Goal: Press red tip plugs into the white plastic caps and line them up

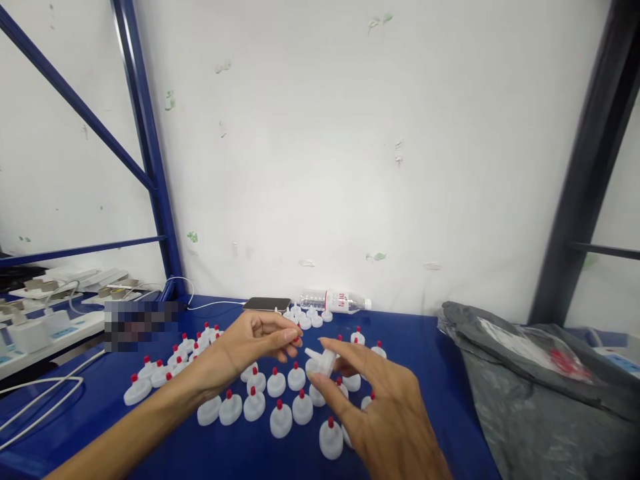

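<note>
My right hand [383, 397] pinches a white plastic nozzle cap [326, 362] between thumb and fingers. The cap is tilted, its bare spout [313, 355] pointing left, with no red tip on it. Just left of that spout, my left hand [267, 338] is closed in a pinch around a small red tip cap [297, 339], mostly hidden by the fingertips. Below both hands, several white nozzle caps with red tips [281, 420] stand upright on the blue table [210, 457]. Behind the left hand is a cluster of white nozzle caps without red tips [317, 320].
At the back lie a clear plastic bottle [333, 301] on its side and a dark phone [267, 304] with a white cable. More red-tipped caps [137, 389] stand at left. Grey plastic bags [540, 380] cover the right edge. Power strips [55, 333] are at far left.
</note>
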`<state>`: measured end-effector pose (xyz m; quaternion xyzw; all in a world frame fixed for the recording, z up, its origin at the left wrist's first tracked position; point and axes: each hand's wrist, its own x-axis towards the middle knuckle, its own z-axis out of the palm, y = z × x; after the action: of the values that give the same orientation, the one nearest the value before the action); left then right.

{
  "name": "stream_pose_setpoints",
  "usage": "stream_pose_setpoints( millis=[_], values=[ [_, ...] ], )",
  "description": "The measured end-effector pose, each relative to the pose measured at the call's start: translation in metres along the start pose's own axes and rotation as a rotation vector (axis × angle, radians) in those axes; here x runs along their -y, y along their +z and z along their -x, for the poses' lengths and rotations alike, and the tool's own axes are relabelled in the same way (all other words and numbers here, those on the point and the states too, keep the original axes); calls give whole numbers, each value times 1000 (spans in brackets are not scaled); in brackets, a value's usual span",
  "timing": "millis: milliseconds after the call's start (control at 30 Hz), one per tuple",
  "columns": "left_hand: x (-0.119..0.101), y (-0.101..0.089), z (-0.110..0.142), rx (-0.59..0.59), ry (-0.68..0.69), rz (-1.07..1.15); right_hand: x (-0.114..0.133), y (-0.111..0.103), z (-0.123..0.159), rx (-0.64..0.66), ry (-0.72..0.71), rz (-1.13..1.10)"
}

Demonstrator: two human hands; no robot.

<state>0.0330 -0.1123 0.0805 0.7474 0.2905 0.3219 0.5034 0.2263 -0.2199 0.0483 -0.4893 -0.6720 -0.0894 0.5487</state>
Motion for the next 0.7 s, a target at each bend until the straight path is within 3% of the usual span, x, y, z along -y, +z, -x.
stream_pose_setpoints(
  millis=[233,433,567,700],
  values=[
    [-14,21,18,22,-4,107,-1,6,4,39,-33,3],
    [-21,25,23,-137,39,-23,3,13,4,44,66,-54],
    [-20,5,31,-176,20,-210,5,3,-1,49,139,-16],
    [-13,-31,40,-249,15,-621,1,-12,-6,-37,218,6]
  ],
)
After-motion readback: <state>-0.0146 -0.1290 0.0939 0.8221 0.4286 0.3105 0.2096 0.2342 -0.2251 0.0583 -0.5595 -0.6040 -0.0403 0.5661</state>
